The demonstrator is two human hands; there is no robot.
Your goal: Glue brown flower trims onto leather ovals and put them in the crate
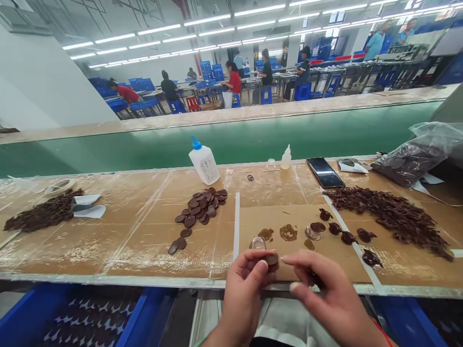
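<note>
Tape roll [59,187] at far left of the bench [137,253]. Heap of dark brown scraps [43,212] just near it, white strips [88,211] touching its right end. Next, loose pile of brown discs [198,209], a few trailing toward me. Glue bottle with blue cap [204,161] stands just far of that pile.

My left hand [240,299] is at the near edge, thumb and fingers clenched on a brown disc [271,260]. My right hand [325,294] is just beside it, fingers [318,270] loosely open, nothing visible in them. Disc is over the near edge of a cardboard sheet [336,255], small glass cup [258,243] just far of it. Sheet has brown smears [288,233], a second glass cup [313,233] and several dark blobs [347,237].

Far right: small squeeze bottle [285,158], phone [324,172], big heap of brown scraps [388,217], plastic bag of dark pieces [408,164]. Blue bin [90,318] sits near left, below the bench. Co-workers sit at tables, well apart, far off.
</note>
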